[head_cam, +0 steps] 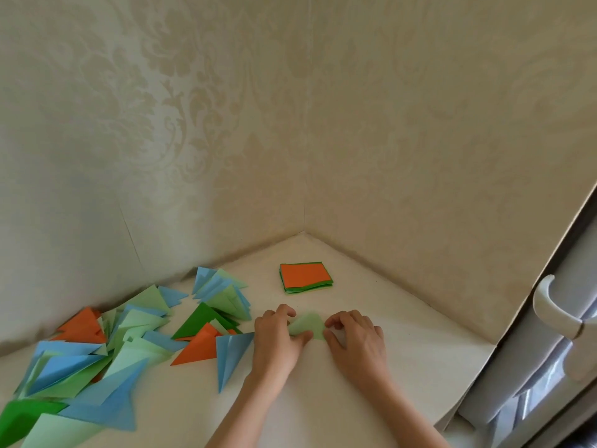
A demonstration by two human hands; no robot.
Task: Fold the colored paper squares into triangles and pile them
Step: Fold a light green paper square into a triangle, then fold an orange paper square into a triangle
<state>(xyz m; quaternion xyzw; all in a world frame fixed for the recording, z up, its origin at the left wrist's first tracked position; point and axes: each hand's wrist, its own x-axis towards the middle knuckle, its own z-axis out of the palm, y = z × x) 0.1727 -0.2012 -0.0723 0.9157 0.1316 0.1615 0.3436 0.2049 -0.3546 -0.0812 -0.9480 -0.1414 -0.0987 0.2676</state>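
Note:
A light green paper (308,325) lies on the white tabletop between my two hands, blurred and partly covered. My left hand (278,334) has curled fingers on its left edge, with the thumb on the paper. My right hand (353,337) pinches its right edge with curled fingers. A small stack of unfolded squares (305,277), orange on top with green beneath, sits behind the hands near the corner. Several folded triangles (106,347) in blue, light green, dark green and orange lie scattered to the left.
Patterned beige walls (290,124) meet in a corner behind the white tabletop (403,367). A white door with a curved handle (549,305) stands at the right, past the table's right edge.

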